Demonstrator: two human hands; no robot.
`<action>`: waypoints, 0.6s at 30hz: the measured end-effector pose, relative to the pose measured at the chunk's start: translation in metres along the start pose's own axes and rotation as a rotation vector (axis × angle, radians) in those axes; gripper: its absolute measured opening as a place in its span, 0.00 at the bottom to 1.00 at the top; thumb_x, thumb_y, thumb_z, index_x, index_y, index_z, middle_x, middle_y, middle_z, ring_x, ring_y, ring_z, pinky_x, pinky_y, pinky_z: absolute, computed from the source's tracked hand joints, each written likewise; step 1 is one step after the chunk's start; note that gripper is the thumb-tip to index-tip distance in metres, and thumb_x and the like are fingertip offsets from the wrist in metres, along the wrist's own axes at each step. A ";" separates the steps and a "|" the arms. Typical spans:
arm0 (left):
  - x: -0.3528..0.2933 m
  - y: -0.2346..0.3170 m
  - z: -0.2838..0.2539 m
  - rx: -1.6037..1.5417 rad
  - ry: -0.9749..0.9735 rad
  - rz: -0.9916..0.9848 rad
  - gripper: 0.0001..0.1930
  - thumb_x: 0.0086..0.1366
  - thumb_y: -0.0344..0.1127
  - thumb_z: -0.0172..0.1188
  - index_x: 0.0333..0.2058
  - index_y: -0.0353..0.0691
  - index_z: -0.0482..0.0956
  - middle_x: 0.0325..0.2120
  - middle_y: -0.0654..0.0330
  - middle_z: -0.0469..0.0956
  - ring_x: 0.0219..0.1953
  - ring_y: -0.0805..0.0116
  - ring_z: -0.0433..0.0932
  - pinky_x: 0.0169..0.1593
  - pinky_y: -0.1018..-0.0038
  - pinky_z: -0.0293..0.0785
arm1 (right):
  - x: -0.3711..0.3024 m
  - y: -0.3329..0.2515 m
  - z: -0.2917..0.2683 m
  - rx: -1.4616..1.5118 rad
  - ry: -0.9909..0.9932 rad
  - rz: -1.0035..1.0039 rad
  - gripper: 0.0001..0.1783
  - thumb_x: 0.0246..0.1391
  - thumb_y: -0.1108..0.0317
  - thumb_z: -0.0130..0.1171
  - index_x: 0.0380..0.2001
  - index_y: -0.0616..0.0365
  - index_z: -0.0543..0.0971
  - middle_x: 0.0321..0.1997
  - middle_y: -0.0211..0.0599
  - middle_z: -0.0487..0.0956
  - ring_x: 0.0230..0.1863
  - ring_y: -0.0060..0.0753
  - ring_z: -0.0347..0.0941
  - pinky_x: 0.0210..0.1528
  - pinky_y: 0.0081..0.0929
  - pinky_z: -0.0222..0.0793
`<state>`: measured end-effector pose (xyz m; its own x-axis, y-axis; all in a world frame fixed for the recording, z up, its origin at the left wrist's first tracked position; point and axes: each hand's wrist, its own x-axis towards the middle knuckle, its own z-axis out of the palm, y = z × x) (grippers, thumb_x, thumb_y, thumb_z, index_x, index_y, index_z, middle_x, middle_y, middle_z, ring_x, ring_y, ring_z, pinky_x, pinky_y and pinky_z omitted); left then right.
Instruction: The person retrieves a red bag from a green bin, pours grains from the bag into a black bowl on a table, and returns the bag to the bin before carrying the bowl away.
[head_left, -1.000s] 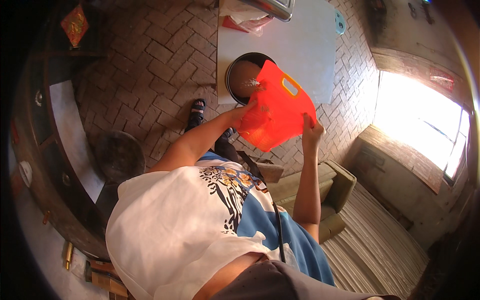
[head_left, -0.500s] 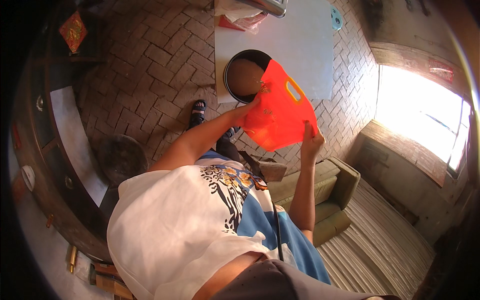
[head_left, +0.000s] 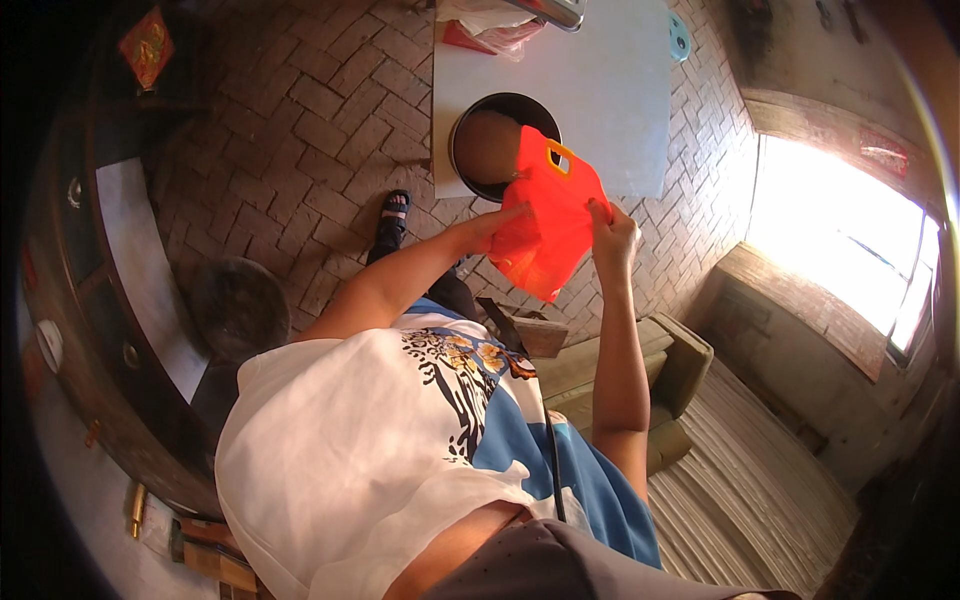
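Between my hands is a bright red bag (head_left: 548, 225) with a yellow-rimmed handle hole. My left hand (head_left: 498, 226) grips its left side; the fingertips are partly hidden by the bag. At the right edge, my right hand (head_left: 613, 235) pinches the bag with closed fingers. The bag's far end overlaps the near right rim of a round dark pot (head_left: 455, 150). A brown surface, its kind unclear, shows within the pot, which stands at the near left corner of a pale table (head_left: 610, 110).
A clear plastic bag with red items (head_left: 500, 38) and a metal tray edge (head_left: 560, 12) lie at the table's far side. A turquoise stool (head_left: 679, 37) stands beyond its right edge. To the right is a green sofa (head_left: 680, 365); at left, a dark round stool (head_left: 240, 310) and a cabinet (head_left: 90, 260).
The red bag has tilted and crumpled, looking narrower now. My right hand has moved up and a little to the left, while my left hand stays at nearly the same place.
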<state>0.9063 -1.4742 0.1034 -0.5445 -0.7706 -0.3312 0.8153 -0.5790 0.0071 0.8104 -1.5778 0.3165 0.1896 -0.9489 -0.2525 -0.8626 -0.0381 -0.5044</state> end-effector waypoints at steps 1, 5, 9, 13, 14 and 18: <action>-0.004 0.001 0.005 -0.014 -0.018 0.040 0.27 0.67 0.53 0.46 0.57 0.41 0.64 0.54 0.63 0.69 0.53 0.72 0.71 0.56 0.70 0.68 | 0.002 0.001 0.003 0.015 -0.009 0.003 0.18 0.54 0.57 0.55 0.30 0.64 0.80 0.14 0.38 0.70 0.18 0.23 0.64 0.24 0.25 0.63; -0.011 0.013 0.006 -0.016 -0.067 0.129 0.25 0.67 0.52 0.47 0.55 0.40 0.67 0.51 0.63 0.72 0.51 0.72 0.73 0.53 0.71 0.70 | 0.014 0.008 0.006 0.126 -0.024 0.069 0.17 0.53 0.58 0.57 0.34 0.63 0.81 0.17 0.32 0.74 0.21 0.18 0.66 0.26 0.21 0.64; -0.024 0.038 0.022 -0.004 0.019 0.021 0.24 0.66 0.51 0.49 0.53 0.39 0.70 0.49 0.64 0.74 0.51 0.72 0.73 0.54 0.71 0.70 | 0.021 0.015 -0.002 0.153 0.009 0.125 0.17 0.53 0.59 0.58 0.35 0.64 0.81 0.18 0.29 0.75 0.22 0.16 0.66 0.26 0.21 0.64; -0.007 0.033 -0.008 -0.025 -0.008 -0.006 0.24 0.66 0.50 0.51 0.53 0.38 0.70 0.48 0.65 0.74 0.51 0.74 0.72 0.55 0.71 0.68 | 0.028 0.017 0.005 0.092 0.017 0.082 0.16 0.52 0.59 0.58 0.35 0.63 0.82 0.18 0.31 0.75 0.21 0.16 0.66 0.26 0.21 0.64; -0.005 0.030 -0.014 -0.070 -0.021 -0.010 0.24 0.65 0.49 0.52 0.53 0.39 0.69 0.47 0.65 0.74 0.50 0.75 0.72 0.55 0.72 0.68 | 0.029 0.013 0.008 0.037 -0.006 0.066 0.16 0.52 0.59 0.58 0.35 0.62 0.82 0.17 0.31 0.75 0.21 0.17 0.66 0.26 0.22 0.64; -0.018 0.037 0.004 -0.066 -0.105 0.129 0.24 0.65 0.48 0.54 0.55 0.42 0.67 0.45 0.65 0.74 0.50 0.73 0.71 0.57 0.71 0.65 | 0.034 0.008 0.013 0.025 -0.035 0.032 0.16 0.52 0.59 0.59 0.34 0.62 0.82 0.16 0.33 0.74 0.20 0.18 0.65 0.25 0.23 0.63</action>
<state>0.9456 -1.4824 0.1133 -0.4491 -0.8631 -0.2309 0.8891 -0.4573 -0.0198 0.8159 -1.6059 0.2930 0.1788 -0.9379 -0.2974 -0.8568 0.0001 -0.5156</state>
